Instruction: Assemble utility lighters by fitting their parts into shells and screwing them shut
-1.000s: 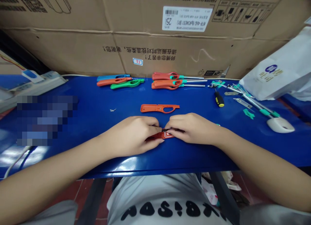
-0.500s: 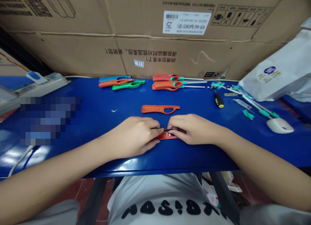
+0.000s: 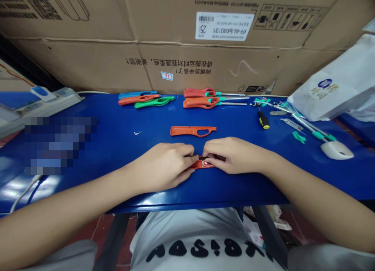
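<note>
Working remotely at a blue bench, I am holding an open orange shell just off the near side of a loose orange half-shell. The two are lying nearly parallel, their long axes running left to right. My left hand is gripping the open shell's left part, thumb below and fingers curling over the top. My right hand is arching over the other end, thumb and fingers almost together beside a black part and a looping white wire (whether they are pinching either, I am not able to tell). By my reading, the right hand is sitting slightly nearer the loose half-shell. Left of that half-shell, a few small pale pins are lying; beyond it and to the left, coloured handles are bunching together. Directly behind it, lighters with metal rods are resting, and a screwdriver is lying farther right.
</note>
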Motion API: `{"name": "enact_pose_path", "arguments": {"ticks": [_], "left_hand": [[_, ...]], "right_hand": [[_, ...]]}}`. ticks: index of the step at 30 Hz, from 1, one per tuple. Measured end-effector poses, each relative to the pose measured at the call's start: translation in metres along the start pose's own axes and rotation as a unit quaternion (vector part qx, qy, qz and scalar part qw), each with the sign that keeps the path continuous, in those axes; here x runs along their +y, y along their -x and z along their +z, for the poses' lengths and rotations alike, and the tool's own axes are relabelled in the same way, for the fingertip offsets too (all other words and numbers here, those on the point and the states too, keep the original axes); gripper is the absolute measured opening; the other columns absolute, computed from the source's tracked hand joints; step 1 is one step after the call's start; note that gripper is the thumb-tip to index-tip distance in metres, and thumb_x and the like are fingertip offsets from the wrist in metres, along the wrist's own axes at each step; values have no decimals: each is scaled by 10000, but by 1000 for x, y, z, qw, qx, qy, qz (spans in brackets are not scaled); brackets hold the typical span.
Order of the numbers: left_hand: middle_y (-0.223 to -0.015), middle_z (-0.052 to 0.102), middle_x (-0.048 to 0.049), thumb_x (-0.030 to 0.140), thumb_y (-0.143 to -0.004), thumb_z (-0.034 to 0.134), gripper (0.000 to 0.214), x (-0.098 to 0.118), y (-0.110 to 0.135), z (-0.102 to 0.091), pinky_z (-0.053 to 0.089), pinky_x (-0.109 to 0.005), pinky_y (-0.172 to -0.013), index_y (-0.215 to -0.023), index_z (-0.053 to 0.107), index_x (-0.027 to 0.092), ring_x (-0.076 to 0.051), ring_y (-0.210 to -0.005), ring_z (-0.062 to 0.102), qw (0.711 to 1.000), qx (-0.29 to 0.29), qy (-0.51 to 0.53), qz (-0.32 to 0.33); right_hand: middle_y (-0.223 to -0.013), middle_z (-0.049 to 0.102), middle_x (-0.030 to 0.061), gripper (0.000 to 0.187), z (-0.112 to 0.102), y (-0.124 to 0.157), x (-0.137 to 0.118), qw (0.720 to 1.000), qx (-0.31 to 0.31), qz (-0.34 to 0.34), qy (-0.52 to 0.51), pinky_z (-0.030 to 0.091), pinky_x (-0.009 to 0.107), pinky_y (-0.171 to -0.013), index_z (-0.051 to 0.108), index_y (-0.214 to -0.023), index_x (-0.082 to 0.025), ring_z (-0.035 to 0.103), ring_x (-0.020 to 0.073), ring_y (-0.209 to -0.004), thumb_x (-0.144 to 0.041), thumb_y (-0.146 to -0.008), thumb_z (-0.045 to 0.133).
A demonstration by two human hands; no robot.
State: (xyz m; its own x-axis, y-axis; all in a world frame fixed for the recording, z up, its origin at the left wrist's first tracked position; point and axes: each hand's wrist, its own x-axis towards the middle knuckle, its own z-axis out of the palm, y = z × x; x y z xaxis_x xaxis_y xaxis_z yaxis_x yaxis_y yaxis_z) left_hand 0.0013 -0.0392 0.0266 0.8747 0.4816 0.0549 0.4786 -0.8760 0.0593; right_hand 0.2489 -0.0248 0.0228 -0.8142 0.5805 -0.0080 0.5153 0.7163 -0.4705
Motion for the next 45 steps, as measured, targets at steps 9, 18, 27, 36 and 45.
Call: {"name": "enact_pose_path", "arguments": {"ticks": [9,18,27,36,45], "left_hand": [[-866,632,-34,299,-1032,474,282,5,-1,0,478,-337,-652,-1073,723,172,-191,-718,617,997,19,-69,22],[-824,627,-32,278,-1035,503,245,8,0,5,435,-320,-637,-1078,709,152,-189,-717,589,993,58,-93,34],[-867,615,-41,191,-1006,545,171,19,1,11,378,-326,-589,-1005,710,147,-181,-696,549,993,32,-110,8],[-842,635,-61,231,-1001,532,221,16,1,7,434,-358,-642,-1043,731,146,-224,-773,591,992,63,-109,-17],[-1104,690,-93,229,-1039,451,328,17,0,8,532,-373,-835,-1294,643,156,-235,-969,629,999,43,-17,-11]], "right_hand": [[-854,657,12,65,2,-1,5,999,18,12,-44,389,239,-637,638,-964,-174,550,121,-695,-167,-917,594],[-787,635,-10,27,-9,6,6,995,17,51,-89,383,197,-565,651,-884,-171,511,82,-619,-166,-886,625],[-599,550,-42,171,-5,0,6,980,7,140,-142,352,210,-526,637,-804,-161,448,80,-524,-311,-885,651],[-727,623,-13,81,-20,9,4,980,-41,136,-140,389,210,-545,671,-864,-170,524,90,-577,-244,-873,637],[-752,613,-19,37,-24,12,3,981,-46,137,-132,398,207,-567,645,-823,-181,548,86,-608,-180,-854,625]]}}
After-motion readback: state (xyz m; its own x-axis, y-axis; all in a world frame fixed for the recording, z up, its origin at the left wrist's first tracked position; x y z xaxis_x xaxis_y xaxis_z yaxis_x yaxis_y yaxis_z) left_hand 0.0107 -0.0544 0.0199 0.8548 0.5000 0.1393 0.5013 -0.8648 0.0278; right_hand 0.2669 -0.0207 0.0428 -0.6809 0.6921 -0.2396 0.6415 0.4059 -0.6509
